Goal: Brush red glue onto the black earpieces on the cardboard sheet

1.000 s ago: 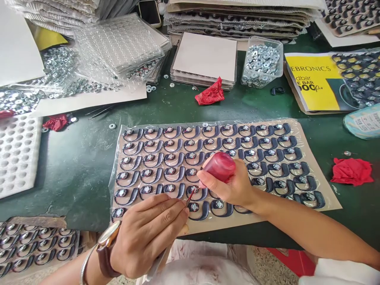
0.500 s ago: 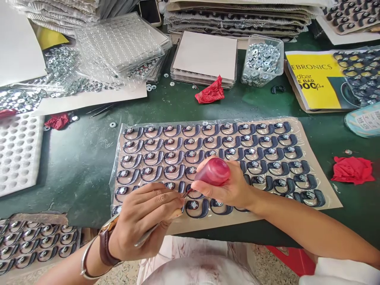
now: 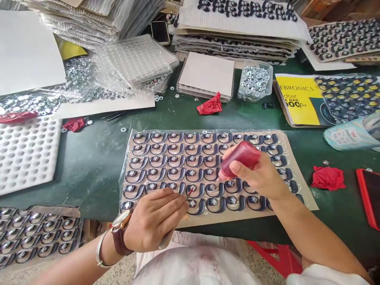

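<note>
My left hand (image 3: 162, 215) is closed on slim metal tweezers (image 3: 189, 193). Their tip is over one of the small dark curved hook pieces (image 3: 197, 206) with a round silvery centre, near the front of the sheet; most of the shaft is hidden by my fingers. My right hand (image 3: 258, 174) wraps round a dark red squeeze bottle (image 3: 242, 157), tilted with its lower end toward the sheet; the nozzle is not plainly visible. Rows of these hook pieces lie on a brown board (image 3: 299, 166) under clear plastic, beneath both hands.
Behind the board are a clear tub (image 3: 255, 81) of metal washers, a pale card stack (image 3: 208, 73) and crumpled red paper (image 3: 210, 104). A white dimpled tray (image 3: 29, 150) lies left. More red paper (image 3: 328, 177) and a red-cased phone (image 3: 371, 198) lie right.
My right hand has lifted the bottle up and to the right, away from the left hand's tool tip. The left hand keeps its tool near the front rows. The view has shifted slightly.
</note>
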Tool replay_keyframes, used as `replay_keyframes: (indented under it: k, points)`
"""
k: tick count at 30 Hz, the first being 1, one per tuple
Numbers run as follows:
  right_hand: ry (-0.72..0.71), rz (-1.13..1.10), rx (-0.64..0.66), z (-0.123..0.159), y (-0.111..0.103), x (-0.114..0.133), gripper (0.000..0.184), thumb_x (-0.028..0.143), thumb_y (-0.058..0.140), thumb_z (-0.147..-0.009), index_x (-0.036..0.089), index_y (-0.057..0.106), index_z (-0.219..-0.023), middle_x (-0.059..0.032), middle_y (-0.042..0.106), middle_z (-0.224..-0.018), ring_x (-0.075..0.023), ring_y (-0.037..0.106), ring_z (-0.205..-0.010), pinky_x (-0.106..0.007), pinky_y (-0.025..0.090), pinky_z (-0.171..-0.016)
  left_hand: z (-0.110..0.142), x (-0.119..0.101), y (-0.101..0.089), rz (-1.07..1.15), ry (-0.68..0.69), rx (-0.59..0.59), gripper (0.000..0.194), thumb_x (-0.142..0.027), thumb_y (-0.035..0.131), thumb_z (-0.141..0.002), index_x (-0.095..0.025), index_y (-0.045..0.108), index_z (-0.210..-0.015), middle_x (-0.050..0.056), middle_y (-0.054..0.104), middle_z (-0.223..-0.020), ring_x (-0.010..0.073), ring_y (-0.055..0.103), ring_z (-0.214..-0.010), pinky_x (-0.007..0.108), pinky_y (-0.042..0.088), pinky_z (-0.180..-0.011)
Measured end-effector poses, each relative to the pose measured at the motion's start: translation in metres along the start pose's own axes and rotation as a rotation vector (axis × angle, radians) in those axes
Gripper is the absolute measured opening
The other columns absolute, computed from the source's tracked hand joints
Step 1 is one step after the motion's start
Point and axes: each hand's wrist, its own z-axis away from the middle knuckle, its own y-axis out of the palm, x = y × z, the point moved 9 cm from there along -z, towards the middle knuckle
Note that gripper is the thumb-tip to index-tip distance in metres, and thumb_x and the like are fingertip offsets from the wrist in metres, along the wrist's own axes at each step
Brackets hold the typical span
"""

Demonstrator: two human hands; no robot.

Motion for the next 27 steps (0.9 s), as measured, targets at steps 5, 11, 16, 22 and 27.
replay_keyframes:
  k: [5,11,16,22,27]
  points:
    - [0.041,-0.016,-0.014,-0.022,0.003,-0.014,0.024,0.041,0.073,-0.084,0.017,0.068,-0.086,-0.0031,0.072,-0.068,-0.0162,0.070,-0.060,-0.025,0.057,-0.054,0.002,0.005,0.000,0.001,-0.008,-0.006,0.022,-0.009,0.049,-0.091,-0.006,0.066,-0.103,0.012,0.075,-0.099,0.0201,0.072,-0.090,0.034,0.060,-0.080]
    - [-0.139,0.042,0.006,-0.048,0.037,-0.022,0.024,0.039,0.074,-0.082,0.018,0.064,-0.075,-0.0021,0.070,-0.064,-0.0156,0.068,-0.056,-0.028,0.056,-0.055,-0.001,0.012,0.002,-0.172,0.000,-0.030,0.020,-0.012,0.051,-0.094,-0.005,0.068,-0.103,0.011,0.075,-0.101,0.0199,0.071,-0.096,0.034,0.057,-0.091]
    - [-0.264,0.129,-0.021,-0.049,0.044,-0.025,0.025,0.041,0.075,-0.080,0.019,0.063,-0.080,-0.0037,0.071,-0.068,-0.0169,0.068,-0.061,-0.029,0.056,-0.057,-0.002,0.014,0.007,-0.203,-0.008,-0.008,0.022,-0.011,0.049,-0.095,-0.005,0.069,-0.102,0.012,0.074,-0.102,0.0196,0.070,-0.098,0.034,0.057,-0.091]
    - [-0.272,0.189,-0.012,-0.050,0.047,-0.029,0.023,0.037,0.078,-0.077,0.019,0.064,-0.083,-0.0014,0.069,-0.069,-0.0138,0.065,-0.058,-0.025,0.055,-0.058,-0.003,0.015,0.008,-0.193,-0.032,-0.008,0.022,-0.010,0.049,-0.094,-0.004,0.069,-0.101,0.014,0.074,-0.104,0.0211,0.070,-0.098,0.035,0.058,-0.088]
    - [-0.353,0.272,-0.031,-0.050,0.048,-0.017,0.021,0.036,0.075,-0.079,0.019,0.063,-0.075,-0.0010,0.069,-0.067,-0.0133,0.064,-0.058,-0.025,0.053,-0.057,-0.006,0.016,0.006,-0.177,-0.045,-0.018,0.021,-0.012,0.051,-0.093,-0.004,0.069,-0.101,0.013,0.074,-0.104,0.0214,0.070,-0.098,0.036,0.058,-0.087]
